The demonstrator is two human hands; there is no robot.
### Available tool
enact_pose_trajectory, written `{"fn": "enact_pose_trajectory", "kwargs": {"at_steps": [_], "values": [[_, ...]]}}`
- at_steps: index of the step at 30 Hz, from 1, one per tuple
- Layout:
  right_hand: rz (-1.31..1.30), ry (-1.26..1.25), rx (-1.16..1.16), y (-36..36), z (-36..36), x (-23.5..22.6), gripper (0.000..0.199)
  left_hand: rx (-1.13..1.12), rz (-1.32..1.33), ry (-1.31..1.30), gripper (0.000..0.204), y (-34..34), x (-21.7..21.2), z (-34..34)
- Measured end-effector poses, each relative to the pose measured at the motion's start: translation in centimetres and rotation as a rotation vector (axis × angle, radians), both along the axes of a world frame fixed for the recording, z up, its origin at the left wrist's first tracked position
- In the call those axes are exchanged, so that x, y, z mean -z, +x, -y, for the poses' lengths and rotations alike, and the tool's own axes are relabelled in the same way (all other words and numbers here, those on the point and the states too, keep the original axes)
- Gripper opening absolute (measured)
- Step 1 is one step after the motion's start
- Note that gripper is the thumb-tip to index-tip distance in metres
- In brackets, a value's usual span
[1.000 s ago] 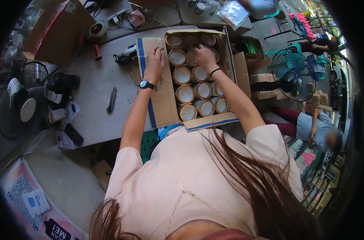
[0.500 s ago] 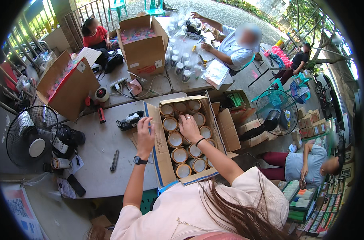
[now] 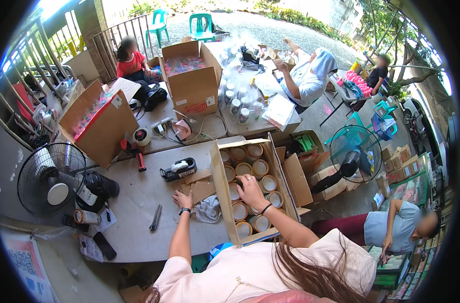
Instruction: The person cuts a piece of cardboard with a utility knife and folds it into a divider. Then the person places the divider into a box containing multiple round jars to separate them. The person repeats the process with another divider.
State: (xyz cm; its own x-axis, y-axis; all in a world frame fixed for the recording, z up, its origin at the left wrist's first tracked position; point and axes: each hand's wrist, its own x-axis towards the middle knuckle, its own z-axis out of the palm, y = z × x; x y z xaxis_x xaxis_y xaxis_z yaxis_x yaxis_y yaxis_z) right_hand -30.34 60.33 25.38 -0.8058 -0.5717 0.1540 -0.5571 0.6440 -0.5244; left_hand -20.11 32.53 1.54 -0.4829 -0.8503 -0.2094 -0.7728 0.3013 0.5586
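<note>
An open cardboard box (image 3: 233, 222) stands on the table in front of me, filled with rows of jars with pale tops and tan rims (image 3: 261, 167). My right hand (image 3: 250, 192) reaches into it and rests over the jars near the middle, its thumb and fingers apart; the fingertips are partly hidden among the jars. My left hand (image 3: 182, 200) lies on the table left of the box, fingers spread and nothing in it. Flat cardboard pieces (image 3: 203, 189) and a crumpled grey cloth (image 3: 208, 209) lie between that hand and the box.
Left of my hands are a black tape dispenser (image 3: 178, 169), a utility knife (image 3: 156, 217) and a phone (image 3: 105, 245). Fans stand left (image 3: 50, 177) and right (image 3: 354, 156). Large cartons (image 3: 192, 88) occupy the far table, where a person (image 3: 311, 76) sits; another person (image 3: 391, 224) stands right.
My left hand has dropped from beside the box's left flap to the table. My right hand has shifted nearer to me over the jars. The whole view has turned slightly.
</note>
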Motion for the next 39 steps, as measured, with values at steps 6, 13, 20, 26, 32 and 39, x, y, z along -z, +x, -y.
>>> {"fn": "enact_pose_trajectory", "kwargs": {"at_steps": [6, 13, 20, 26, 32, 39], "values": [[0.067, 0.008, -0.002, 0.4, 0.3, -0.3, 0.034, -0.036, -0.229, -0.009, 0.053, 1.7, 2.6, 1.3], [0.079, -0.006, -0.037, 1.2, 1.2, 0.0, 0.035, -0.083, -0.479, 0.130, 0.027, 4.1, 2.0, 3.2], [0.111, -0.044, -0.034, 1.4, 1.0, 1.0, 0.034, -0.118, -0.469, 0.082, 0.017, 6.7, -0.8, 3.1], [0.133, -0.102, -0.017, 1.9, 0.2, -0.4, 0.032, -0.261, -0.502, -0.034, 0.014, 9.0, -1.6, 3.4], [0.196, -0.157, -0.023, 1.0, -3.0, -0.3, 0.031, -0.366, -0.598, -0.136, 0.018, 10.0, -2.6, 3.1], [0.358, -0.340, -0.079, 1.4, -2.6, -3.4, 0.029, -0.496, -1.013, 0.240, 0.024, 7.0, -14.1, -0.2]]}}
